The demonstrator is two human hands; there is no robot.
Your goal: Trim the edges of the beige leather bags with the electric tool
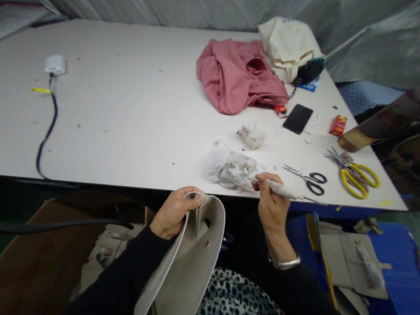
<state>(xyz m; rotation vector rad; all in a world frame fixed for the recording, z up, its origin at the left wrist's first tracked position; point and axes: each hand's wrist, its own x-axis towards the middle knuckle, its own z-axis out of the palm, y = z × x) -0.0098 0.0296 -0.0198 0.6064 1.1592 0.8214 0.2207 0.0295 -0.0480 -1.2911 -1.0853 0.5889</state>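
Observation:
My left hand (176, 210) is closed on the top edge of a beige bag (191, 271), thumb over the rim. The bag hangs over my lap with its mouth gaping toward me, and a small copper-coloured fitting shows inside. My right hand (273, 205) grips a slim tool (282, 190) with a white wrapped handle; thin metal sticks out at its right end. Its other end points at a block (237, 169) covered in white fluff near the table's front edge. Whether that end touches the fluff, I cannot tell.
On the white table (125, 102) lie a second fluffy block (252, 135), black-handled scissors (308, 179), yellow-handled scissors (357, 178), a phone (298, 118), a small red box (338, 125) and a pink cloth (238, 77). Beige pieces (357, 260) fill a blue bin at the right; a cardboard box (35, 259) stands left.

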